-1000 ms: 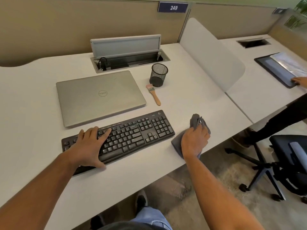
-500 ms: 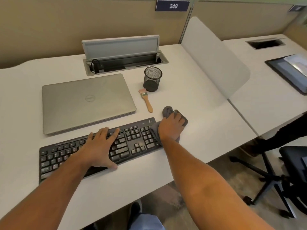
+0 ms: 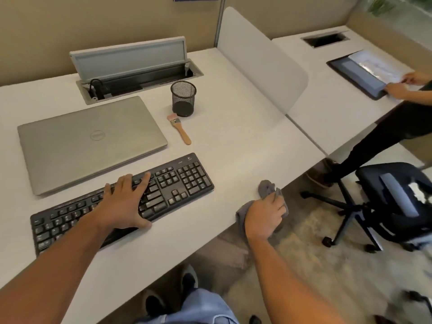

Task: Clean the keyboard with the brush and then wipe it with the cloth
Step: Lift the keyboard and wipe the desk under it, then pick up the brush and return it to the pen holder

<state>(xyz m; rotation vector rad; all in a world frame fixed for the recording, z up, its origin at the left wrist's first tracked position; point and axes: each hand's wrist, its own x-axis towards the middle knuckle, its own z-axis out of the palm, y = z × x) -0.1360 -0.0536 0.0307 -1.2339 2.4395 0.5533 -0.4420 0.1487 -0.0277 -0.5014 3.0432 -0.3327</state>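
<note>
Grey microfibre cloth [image 3: 268,197] was bunched in the right hand [image 3: 264,216], off the black keyboard [image 3: 163,190] at its 4 o'clock, by the desk [image 3: 233,136] edge. Left hand [image 3: 124,204] pressed flat on the keys, fingers spread, gripping nothing. Judged best practice: keep the keyboard pinned and wipe row by row; the brush [image 3: 180,129] lay at 12 o'clock.

Brush [image 3: 179,129] behind keyboard [image 3: 182,181] (laptop [image 3: 88,141] left)
</note>
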